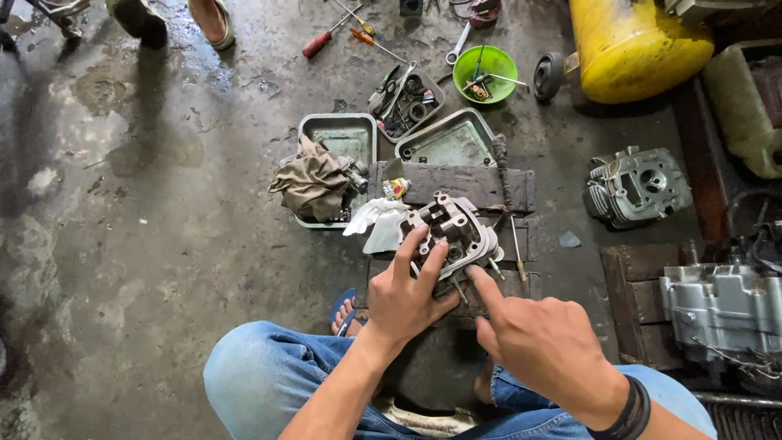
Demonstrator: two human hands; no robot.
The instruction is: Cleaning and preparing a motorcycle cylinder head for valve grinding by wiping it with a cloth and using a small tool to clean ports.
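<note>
On the wet concrete floor (pixel 138 244), far right, lies a yellow tank (pixel 631 45), with a finned engine cylinder (pixel 635 186) nearer and an engine crankcase (pixel 721 310) at the near right edge. Toward the middle far side sit two metal trays (pixel 452 140), the left one partly covered by a brown rag (pixel 314 183), then a smaller tray of loose parts (pixel 405 102), a green bowl (pixel 485 73) and screwdrivers (pixel 330 39); another person's feet (pixel 175 18) show at the far left. Wooden blocks (pixel 468 183) in the centre carry the cylinder head (pixel 452 232), which rests tilted beside a white cloth (pixel 376 222), just beyond the seated person's knees. The left hand (pixel 403 297) has its fingers spread over the near left side of the head, steadying it rather than closing around it. The right hand (pixel 542 346) holds nothing: its index finger reaches out to the head's near lower edge, close to a small stud or bolt, while the other fingers curl in. Whether the fingertip touches metal is hard to tell. This looks like a checking or fitting stage on the head's underside, and any next move would seem to call for a firm brace from the left hand and fine fingertip work from the right.
</note>
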